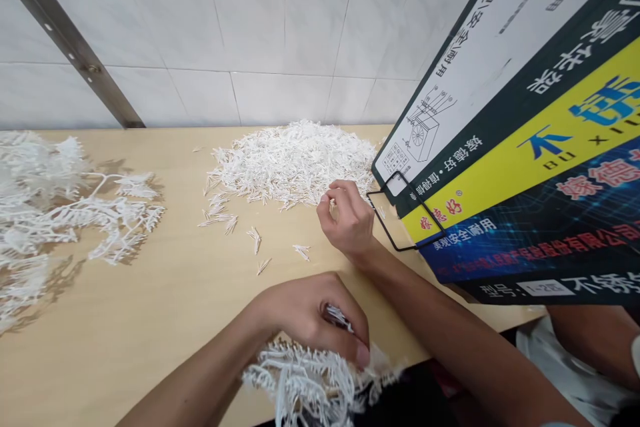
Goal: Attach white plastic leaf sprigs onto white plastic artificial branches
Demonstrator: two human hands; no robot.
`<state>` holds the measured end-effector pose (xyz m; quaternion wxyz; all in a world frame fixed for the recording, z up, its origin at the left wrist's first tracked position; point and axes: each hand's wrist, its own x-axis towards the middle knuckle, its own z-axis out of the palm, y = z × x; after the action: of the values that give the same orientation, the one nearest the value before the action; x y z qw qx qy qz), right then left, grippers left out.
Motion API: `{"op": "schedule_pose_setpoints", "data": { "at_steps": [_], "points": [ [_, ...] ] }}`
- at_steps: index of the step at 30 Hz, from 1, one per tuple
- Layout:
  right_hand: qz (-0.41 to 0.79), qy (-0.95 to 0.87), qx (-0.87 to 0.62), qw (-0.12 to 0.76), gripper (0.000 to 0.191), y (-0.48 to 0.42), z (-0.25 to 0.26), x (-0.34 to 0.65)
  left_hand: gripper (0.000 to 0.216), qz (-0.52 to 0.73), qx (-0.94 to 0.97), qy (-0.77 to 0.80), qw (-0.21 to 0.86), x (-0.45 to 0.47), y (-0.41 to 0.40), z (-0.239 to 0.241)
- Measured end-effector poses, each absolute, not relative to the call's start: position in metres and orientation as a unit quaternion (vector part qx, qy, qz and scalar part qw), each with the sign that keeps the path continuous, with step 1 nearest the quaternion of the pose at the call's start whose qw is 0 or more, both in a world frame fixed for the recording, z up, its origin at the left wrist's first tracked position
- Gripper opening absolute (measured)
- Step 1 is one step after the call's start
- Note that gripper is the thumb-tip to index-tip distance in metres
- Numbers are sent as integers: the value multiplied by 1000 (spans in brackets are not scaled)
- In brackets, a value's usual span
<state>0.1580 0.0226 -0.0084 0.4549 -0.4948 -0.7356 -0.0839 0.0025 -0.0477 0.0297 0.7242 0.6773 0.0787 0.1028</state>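
Note:
My left hand [320, 320], low at the table's front edge, is closed around a tangled bunch of white branched plastic pieces [305, 380]. Some thin white bits show inside the curl of its fingers. Farther forward, my right hand [347, 217] is closed, thumb against the curled fingers, and whatever it may hold is hidden. It hovers by the front right edge of a heap of small white plastic sticks [295, 160]. A few loose sticks [303, 252] lie on the tabletop between the heap and my left hand.
A large printed cardboard box [500, 147] stands on the right, with a black wire frame [390, 240] at its corner. More white branched pieces [45, 207] spread over the table [165, 307] at left. A tiled wall [280, 33] rises behind. Another person's arm [595, 340] shows lower right.

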Motion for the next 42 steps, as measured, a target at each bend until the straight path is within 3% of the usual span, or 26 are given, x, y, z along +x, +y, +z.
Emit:
{"op": "schedule_pose_setpoints", "data": {
  "at_steps": [7,10,13,14,15,17,19,20,21,23,25,27,28,31,34,37,39,42],
  "points": [
    [-14,-750,-485,450,30,20,-3,158,37,80,656,23,750,8,-51,12],
    [252,-755,-408,447,28,13,8,161,42,58,665,11,744,10,-50,8],
    [613,-724,-252,190,36,11,14,164,41,19,679,7,734,12,-50,6],
    [668,-699,-222,124,38,12,13,164,40,10,680,7,733,13,-50,5],
    [684,-685,-223,113,38,13,11,163,40,4,679,7,734,13,-50,5],
    [614,-697,-281,240,33,15,6,161,39,-1,669,11,743,14,-49,6],
    [472,-722,-319,393,30,15,2,158,39,1,659,18,752,13,-47,8],
    [425,-733,-317,426,29,14,2,157,38,2,654,19,756,13,-47,9],
    [418,-739,-302,434,28,11,3,155,37,2,649,17,760,13,-47,9],
    [522,-728,-231,379,33,5,7,148,34,-9,647,12,763,16,-49,9],
    [666,-696,-132,233,44,-2,12,140,30,-29,661,16,749,22,-55,8],
    [698,-695,-93,145,48,-5,14,132,27,-49,682,21,729,29,-62,5],
    [663,-721,-120,163,46,-4,13,130,25,-55,689,20,722,32,-64,4],
    [414,-784,-296,356,37,3,6,133,20,-20,683,19,730,34,-67,7],
    [274,-741,-389,473,26,9,0,144,22,124,662,92,733,23,-55,14],
    [357,-659,-403,525,36,8,-5,148,31,322,606,245,685,6,-34,18],
    [436,-608,-403,527,44,6,-7,147,32,427,589,339,596,-6,-20,17],
    [500,-580,-395,508,43,5,-9,143,33,474,625,444,434,-18,-7,14]
  ]
}}
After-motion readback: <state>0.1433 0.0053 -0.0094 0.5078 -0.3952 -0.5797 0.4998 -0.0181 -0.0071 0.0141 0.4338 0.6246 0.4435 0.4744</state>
